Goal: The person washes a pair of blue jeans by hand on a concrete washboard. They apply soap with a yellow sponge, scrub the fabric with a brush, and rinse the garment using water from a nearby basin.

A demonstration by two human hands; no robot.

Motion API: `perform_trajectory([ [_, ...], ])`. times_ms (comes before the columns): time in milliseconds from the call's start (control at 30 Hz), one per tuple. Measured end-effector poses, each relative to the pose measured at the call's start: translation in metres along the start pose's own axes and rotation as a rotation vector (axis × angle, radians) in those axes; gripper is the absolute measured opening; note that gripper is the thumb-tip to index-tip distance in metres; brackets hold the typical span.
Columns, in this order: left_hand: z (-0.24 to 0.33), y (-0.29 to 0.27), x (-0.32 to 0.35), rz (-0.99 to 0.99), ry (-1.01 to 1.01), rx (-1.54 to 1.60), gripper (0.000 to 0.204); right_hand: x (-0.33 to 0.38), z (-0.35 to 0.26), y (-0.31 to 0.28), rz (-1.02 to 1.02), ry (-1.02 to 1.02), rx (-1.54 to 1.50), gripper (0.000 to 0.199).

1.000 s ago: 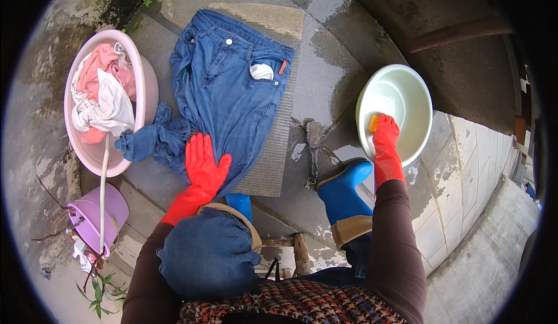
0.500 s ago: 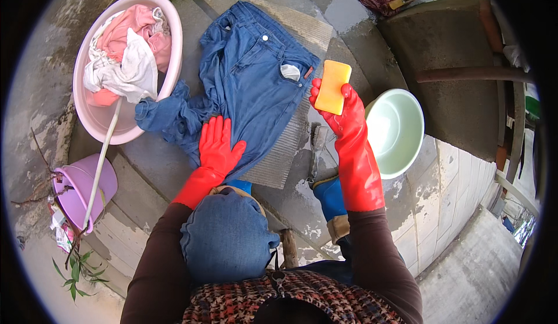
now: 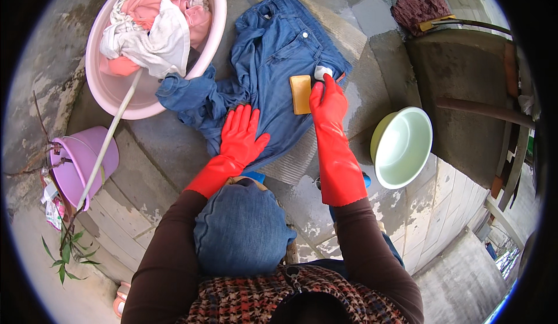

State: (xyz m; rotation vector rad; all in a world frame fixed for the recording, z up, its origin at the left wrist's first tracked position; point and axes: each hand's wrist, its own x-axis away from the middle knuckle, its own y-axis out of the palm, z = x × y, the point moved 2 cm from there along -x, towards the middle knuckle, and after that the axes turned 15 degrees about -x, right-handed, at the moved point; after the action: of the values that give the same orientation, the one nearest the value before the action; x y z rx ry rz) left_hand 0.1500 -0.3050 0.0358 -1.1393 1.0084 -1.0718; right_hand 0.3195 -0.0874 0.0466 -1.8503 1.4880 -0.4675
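Observation:
Blue jeans (image 3: 285, 45) lie spread on a ribbed board (image 3: 343, 30) on the wet ground, waistband at the far side. My left hand (image 3: 239, 135), in a red rubber glove, rests flat on the bunched leg with fingers stretched. A yellowish bar of soap (image 3: 300, 95) lies on the jeans, just left of my right hand (image 3: 329, 106), also red-gloved. That hand's fingers close at the pocket on the white pocket lining (image 3: 322, 72); its other fingertips are partly hidden.
At far left, a pink basin (image 3: 96, 85) holds pink and white clothes (image 3: 157, 39). A purple bucket (image 3: 87, 155) with a pale stick (image 3: 113, 132) across it stands nearer. A pale green basin (image 3: 403, 146) sits at right. A maroon mop head (image 3: 419, 10) lies far right.
The soap has gone from my right hand onto the jeans. My right hand has moved in to the pocket. My left hand stays on the leg. The whole view has shifted.

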Motion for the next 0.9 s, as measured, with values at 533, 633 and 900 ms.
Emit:
perform_trajectory([
  [533,0.001,0.002,-0.003,0.079,0.023,-0.031,0.077,-0.089,0.001,0.087,-0.383,-0.236,0.182,0.048],
  [633,0.002,0.0,-0.004,0.067,0.019,-0.022,0.076,-0.081,0.024,0.075,-0.349,-0.157,0.297,0.046],
  [900,0.0,0.001,-0.001,0.014,0.043,-0.035,0.077,0.098,-0.029,0.016,-0.251,-0.221,0.175,0.052],
])
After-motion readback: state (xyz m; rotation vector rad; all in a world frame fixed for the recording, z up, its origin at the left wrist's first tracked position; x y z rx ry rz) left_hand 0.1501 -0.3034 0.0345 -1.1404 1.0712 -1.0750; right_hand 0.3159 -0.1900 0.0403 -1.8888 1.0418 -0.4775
